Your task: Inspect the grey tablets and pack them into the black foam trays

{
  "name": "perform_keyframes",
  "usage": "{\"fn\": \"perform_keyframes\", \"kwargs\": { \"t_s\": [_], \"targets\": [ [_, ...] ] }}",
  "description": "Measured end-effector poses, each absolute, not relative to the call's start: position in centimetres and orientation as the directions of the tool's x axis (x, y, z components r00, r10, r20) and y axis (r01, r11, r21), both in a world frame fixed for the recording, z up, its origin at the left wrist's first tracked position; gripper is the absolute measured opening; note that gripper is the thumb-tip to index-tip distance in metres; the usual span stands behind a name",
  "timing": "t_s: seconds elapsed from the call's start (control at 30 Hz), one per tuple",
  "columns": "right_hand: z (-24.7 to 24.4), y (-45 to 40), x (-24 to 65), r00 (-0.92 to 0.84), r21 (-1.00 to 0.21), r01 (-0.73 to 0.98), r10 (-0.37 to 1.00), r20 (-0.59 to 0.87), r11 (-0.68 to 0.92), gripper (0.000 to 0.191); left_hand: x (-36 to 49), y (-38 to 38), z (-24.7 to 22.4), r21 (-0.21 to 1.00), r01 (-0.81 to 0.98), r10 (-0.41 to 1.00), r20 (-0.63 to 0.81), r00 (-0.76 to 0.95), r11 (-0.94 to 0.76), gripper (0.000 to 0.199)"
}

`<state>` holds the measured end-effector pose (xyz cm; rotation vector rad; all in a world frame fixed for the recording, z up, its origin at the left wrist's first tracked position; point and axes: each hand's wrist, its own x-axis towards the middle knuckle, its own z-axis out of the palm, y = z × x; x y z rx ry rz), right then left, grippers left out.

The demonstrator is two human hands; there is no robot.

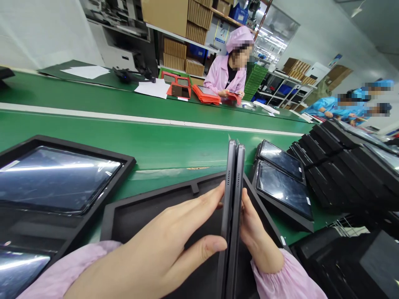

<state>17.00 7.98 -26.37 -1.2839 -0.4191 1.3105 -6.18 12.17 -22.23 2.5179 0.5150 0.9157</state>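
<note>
Two thin grey tablets (231, 207) stand on edge, side by side, with a narrow gap between them. My left hand (174, 236) presses its fingers and thumb against the left one. On the other side my right hand (254, 232) holds the right one, its fingers partly hidden behind it. Beneath them lies a black foam tray (149, 191) with raised edges. Another black tray (126, 160) at the left holds tablets with shiny screens (59, 178).
Right of the centre tray, two tablets (282, 187) lie in a black holder, beside stacked black trays (349, 174). Across the green bench (174, 141), a person (229, 70) in pink handles something red near a red stack (205, 96). People in blue are at the far right.
</note>
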Motion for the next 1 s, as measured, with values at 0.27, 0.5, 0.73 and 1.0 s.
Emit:
{"fn": "perform_keyframes", "kwargs": {
  "t_s": [0.27,0.5,0.73,1.0],
  "targets": [
    [-26.6,8.0,17.2,0.295,-0.802,-0.562,0.858,-0.420,-0.199,0.060,-6.2,12.1,-22.3,0.493,0.206,0.468,0.498,0.730,-0.845,0.063],
    [-28.5,8.5,18.1,0.215,-0.668,-0.733,0.888,-0.406,-0.128,0.035,-5.7,12.2,-20.9,0.481,0.116,0.361,0.457,0.813,-0.869,0.047],
    [-32.0,9.9,20.6,0.215,-0.547,-0.835,0.882,-0.419,-0.057,0.023,-4.6,12.7,-23.2,0.529,0.193,0.406,0.322,0.855,-0.826,0.051],
    [-31.2,8.7,17.6,0.354,-0.650,-0.752,0.901,-0.251,0.114,0.010,-3.3,13.8,-26.5,0.843,0.262,0.590,0.078,0.804,-0.469,0.047]
  ]
}}
